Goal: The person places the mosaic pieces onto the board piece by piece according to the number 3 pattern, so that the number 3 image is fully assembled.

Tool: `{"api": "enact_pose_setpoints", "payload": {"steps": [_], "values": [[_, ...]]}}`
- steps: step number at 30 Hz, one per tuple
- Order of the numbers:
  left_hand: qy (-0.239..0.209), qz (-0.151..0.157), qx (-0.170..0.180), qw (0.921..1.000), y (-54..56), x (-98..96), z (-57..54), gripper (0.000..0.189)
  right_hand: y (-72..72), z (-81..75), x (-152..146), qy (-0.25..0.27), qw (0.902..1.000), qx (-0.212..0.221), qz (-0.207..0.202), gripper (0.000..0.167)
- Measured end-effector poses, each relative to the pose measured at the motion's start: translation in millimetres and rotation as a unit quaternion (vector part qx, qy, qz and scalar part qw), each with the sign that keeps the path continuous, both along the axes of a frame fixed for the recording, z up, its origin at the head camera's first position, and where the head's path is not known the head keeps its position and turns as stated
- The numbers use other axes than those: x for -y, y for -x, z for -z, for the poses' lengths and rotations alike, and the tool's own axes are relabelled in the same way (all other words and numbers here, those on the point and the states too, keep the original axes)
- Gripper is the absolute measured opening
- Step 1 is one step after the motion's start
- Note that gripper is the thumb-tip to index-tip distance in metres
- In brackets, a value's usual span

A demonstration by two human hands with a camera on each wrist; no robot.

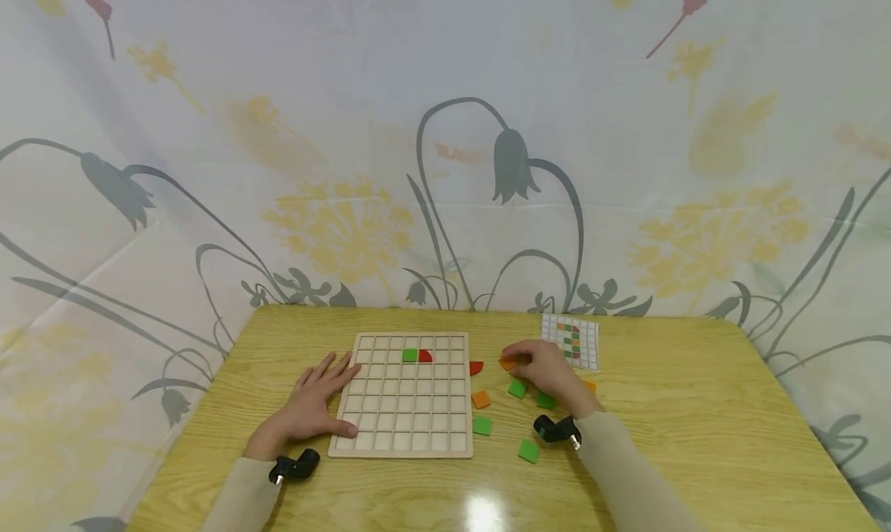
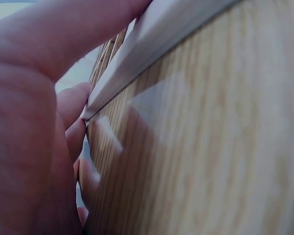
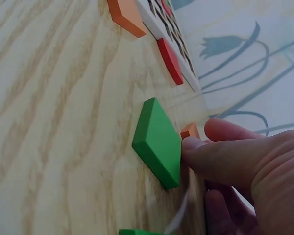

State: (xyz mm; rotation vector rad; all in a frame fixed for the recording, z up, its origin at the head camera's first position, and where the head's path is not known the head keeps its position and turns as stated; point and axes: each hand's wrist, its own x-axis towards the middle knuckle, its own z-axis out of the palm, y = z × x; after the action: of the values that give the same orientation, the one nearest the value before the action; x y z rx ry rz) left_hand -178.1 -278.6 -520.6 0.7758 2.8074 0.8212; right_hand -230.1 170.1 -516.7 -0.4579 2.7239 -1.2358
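Note:
My left hand [image 1: 313,402] lies at the left edge of a wooden grid board [image 1: 400,448], fingers spread and thumb on its rim. In the left wrist view the thumb [image 2: 83,36] crosses the board's pale side. A green square tile [image 1: 410,355] and a red quarter-round tile [image 1: 425,356] sit side by side in upper cells. Right of the board, my right hand [image 1: 553,371] pinches an orange tile [image 3: 190,130] between thumb and forefinger. Just beside the thumb lies a green tile [image 3: 159,142].
Between board and right hand lie a red quarter-round tile [image 1: 476,368], an orange tile [image 1: 481,399] and a green tile [image 1: 482,425]. Another green tile [image 1: 528,451] lies nearer the front. A printed pattern card [image 1: 588,346] is behind the right hand. A patterned cloth [image 1: 459,230] hangs behind the table.

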Motion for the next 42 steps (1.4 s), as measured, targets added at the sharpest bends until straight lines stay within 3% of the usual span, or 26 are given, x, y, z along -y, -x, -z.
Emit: {"api": "enact_pose_setpoints", "payload": {"steps": [13,20,33,42], "values": [[0.000,-0.001,0.005,1.0000,1.0,-0.7,-0.1,0.109,-4.2,-0.6,5.0,-0.021,0.9991,-0.017,0.032,0.021],[0.000,-0.004,0.004,1.0000,1.1,-1.0,-3.1,0.109,-2.5,-1.4,7.3,-0.052,0.9975,-0.038,0.028,0.027],[-0.001,0.000,-0.004,1.0000,-0.4,-2.5,-2.0,0.110,-4.6,2.0,4.2,-0.041,0.9977,-0.039,0.038,0.029],[-0.002,0.003,-0.007,1.0000,0.3,0.2,-0.1,0.109,-3.2,-0.4,5.2,-0.019,0.9988,-0.014,0.042,0.030]]}}
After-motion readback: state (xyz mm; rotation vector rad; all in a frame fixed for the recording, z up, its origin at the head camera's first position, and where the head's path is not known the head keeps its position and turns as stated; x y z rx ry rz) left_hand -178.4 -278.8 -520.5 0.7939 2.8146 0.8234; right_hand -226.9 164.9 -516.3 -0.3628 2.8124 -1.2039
